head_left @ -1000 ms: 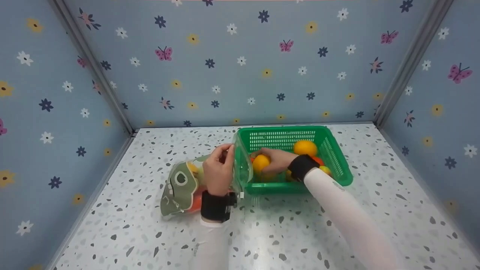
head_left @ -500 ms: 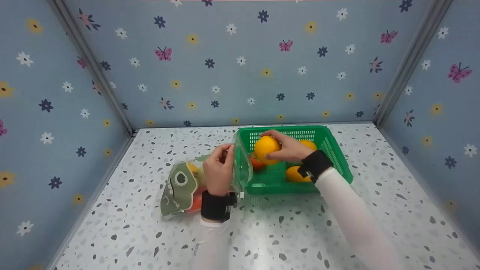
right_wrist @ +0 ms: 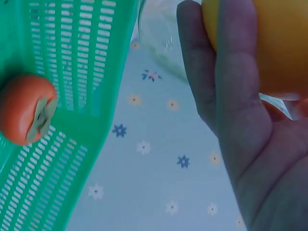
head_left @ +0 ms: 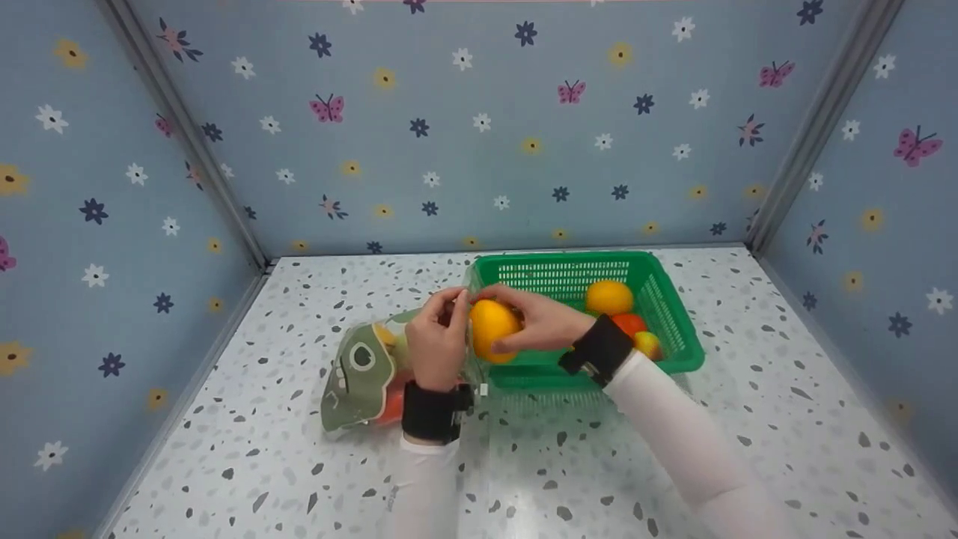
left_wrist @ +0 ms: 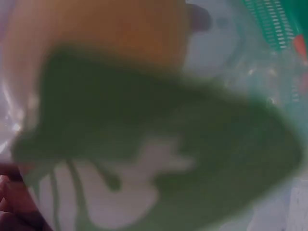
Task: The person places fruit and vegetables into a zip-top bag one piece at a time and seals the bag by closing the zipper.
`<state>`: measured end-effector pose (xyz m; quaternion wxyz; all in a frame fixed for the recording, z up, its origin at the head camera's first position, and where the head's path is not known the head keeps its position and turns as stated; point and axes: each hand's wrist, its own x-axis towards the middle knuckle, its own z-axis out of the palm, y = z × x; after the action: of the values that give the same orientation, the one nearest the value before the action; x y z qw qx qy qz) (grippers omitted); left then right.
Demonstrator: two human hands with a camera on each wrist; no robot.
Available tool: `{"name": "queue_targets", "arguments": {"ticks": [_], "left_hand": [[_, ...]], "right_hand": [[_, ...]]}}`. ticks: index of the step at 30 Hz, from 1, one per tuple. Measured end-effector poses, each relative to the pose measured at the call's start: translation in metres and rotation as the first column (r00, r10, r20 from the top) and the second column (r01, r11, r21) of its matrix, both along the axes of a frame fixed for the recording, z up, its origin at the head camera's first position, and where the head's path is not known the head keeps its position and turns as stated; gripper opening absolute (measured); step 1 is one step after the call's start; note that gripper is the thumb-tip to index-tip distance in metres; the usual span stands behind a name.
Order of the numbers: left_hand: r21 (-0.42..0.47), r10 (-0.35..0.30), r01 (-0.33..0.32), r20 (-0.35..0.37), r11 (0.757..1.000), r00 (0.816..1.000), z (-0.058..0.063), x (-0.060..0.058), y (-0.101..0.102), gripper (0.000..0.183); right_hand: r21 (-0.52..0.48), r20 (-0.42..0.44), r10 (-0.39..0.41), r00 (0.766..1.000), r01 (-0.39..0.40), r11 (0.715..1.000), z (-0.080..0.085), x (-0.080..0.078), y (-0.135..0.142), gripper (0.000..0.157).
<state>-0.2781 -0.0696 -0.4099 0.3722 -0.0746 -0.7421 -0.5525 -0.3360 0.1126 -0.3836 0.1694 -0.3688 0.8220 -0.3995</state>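
Observation:
My left hand (head_left: 436, 337) pinches the rim of a clear plastic bag (head_left: 358, 378) printed with a green cartoon animal face. The bag lies on its side, mouth toward the basket, with reddish and yellow things showing inside. In my right hand (head_left: 545, 320) I hold an orange (head_left: 494, 331) right at the bag's mouth, close beside my left fingertips. The right wrist view shows the orange (right_wrist: 281, 48) between fingers and thumb. Blurred green print (left_wrist: 144, 120) fills much of the left wrist view.
A green slotted basket (head_left: 673, 314) stands right of the bag. It holds another orange (head_left: 609, 297), a persimmon (right_wrist: 28, 109) and a yellow-green fruit (head_left: 648, 345). Behind the speckled tabletop (head_left: 299, 486) rises a flowered wall (head_left: 479, 150), with more panels at both sides.
My right hand has lifted the orange up out of the basket and carried it left to the bag's mouth. My left hand stays in place on the bag's rim.

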Motion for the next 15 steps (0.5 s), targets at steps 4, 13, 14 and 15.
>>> {"name": "queue_targets", "arguments": {"ticks": [4, 13, 14, 15], "left_hand": [[-0.025, 0.022, -0.021, 0.002, 0.999, 1.000, 0.002, 0.002, 0.001, 0.016], [-0.070, 0.043, -0.043, -0.006, 0.997, 0.999, 0.002, 0.006, 0.002, 0.016], [-0.071, 0.040, -0.041, -0.013, 0.997, 0.999, 0.002, 0.006, 0.003, 0.015], [-0.075, 0.039, -0.040, -0.020, 0.996, 0.999, 0.002, 0.006, 0.003, 0.015]], "right_hand": [[0.026, -0.027, 0.010, 1.000, -0.009, 1.000, -0.008, 0.000, -0.016, 0.073], [0.088, -0.070, 0.075, 0.995, -0.068, 0.994, -0.018, -0.005, -0.045, 0.054], [0.104, -0.112, 0.096, 0.989, -0.085, 0.991, -0.019, -0.005, -0.049, 0.047], [0.135, -0.160, 0.128, 0.979, -0.107, 0.985, -0.019, -0.006, -0.054, 0.040]]}}
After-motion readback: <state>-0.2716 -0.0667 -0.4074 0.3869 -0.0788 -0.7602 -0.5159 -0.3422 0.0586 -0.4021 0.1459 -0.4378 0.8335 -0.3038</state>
